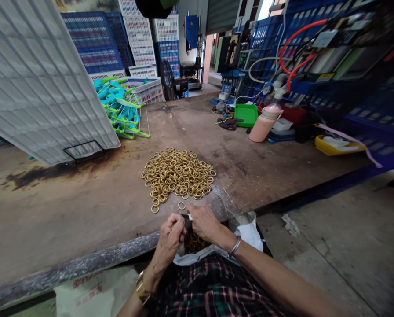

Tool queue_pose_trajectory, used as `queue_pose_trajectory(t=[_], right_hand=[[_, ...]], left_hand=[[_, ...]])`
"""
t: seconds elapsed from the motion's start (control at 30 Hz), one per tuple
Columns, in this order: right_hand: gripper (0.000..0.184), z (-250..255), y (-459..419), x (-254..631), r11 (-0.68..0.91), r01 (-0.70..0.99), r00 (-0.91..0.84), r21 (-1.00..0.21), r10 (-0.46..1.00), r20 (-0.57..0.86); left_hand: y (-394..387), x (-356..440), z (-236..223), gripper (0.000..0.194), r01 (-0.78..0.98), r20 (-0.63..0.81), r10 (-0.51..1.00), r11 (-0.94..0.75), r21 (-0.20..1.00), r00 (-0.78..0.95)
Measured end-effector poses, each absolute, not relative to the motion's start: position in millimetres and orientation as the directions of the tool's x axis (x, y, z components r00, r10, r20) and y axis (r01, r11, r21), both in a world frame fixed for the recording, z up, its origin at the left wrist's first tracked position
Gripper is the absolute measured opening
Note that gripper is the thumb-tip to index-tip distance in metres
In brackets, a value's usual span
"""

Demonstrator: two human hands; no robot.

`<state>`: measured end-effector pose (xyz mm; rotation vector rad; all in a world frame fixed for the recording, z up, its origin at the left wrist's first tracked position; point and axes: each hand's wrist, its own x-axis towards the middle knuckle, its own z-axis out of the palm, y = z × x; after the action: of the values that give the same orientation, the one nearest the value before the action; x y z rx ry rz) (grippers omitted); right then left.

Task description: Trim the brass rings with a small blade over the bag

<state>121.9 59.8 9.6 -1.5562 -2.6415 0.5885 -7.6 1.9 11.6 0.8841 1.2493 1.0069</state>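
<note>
At the table's front edge my left hand [173,231] is closed, with a bit of a gold-coloured ring showing at its fingers. Close beside it, my right hand [204,223] is closed around a small dark tool [186,217] with a pale end; its kind is unclear, as the fingers cover most of it. A heap of gold-coloured rings [177,172] lies on the table just beyond both hands. One loose ring [181,205] rests apart, near my right fingertips. Below the hands, more rings [195,243] sit in a white sack [249,233] at my lap.
A pale ribbed panel [48,83] stands tilted on the brown table [118,211] at left. Behind it are green and turquoise parts [122,108]. To the right stand a pink bottle [264,125], a green tray [246,115] and a yellow tray [338,146]. Stacked crates and a fan [172,81] are behind.
</note>
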Motion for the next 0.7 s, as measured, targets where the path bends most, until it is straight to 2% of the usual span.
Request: queue_pose_trajectory(t=[0.1,0.17,0.23,0.33,0.5,0.7], right_hand=[[0.029,4.7,65.1,124.4,0.345,0.893,-0.408,-0.289,0.893,-0.193],[0.028,2.9,70.1,125.3,0.313,0.903,-0.372,-0.295,0.913,-0.169],[0.024,2.1,73.3,122.4,0.332,0.880,-0.387,-0.339,0.916,-0.106],[0.020,0.7,72.7,110.3,0.368,0.857,-0.406,-0.362,0.913,-0.033],[0.023,-8.0,68.1,91.2,0.374,0.895,-0.389,-0.243,0.921,-0.017],[0.022,-13.2,65.7,90.3,0.379,0.906,-0.387,-0.188,0.922,-0.004]], left_hand=[[-17.7,-5.2,18.6,0.032,-0.164,-0.397,0.899,0.426,0.890,0.186],[-28.8,-3.0,16.6,0.030,-0.208,-0.487,0.832,0.542,0.814,0.266],[-34.7,-1.4,6.5,0.028,-0.322,-0.590,0.760,0.650,0.689,0.272],[-33.9,0.4,-16.7,0.020,-0.496,-0.710,0.664,0.709,0.501,0.233],[-24.6,12.2,-43.3,0.007,-0.659,-0.819,0.542,0.688,0.303,0.189],[-23.8,26.7,-52.1,0.008,-0.750,-0.771,0.611,0.592,0.294,0.179]])
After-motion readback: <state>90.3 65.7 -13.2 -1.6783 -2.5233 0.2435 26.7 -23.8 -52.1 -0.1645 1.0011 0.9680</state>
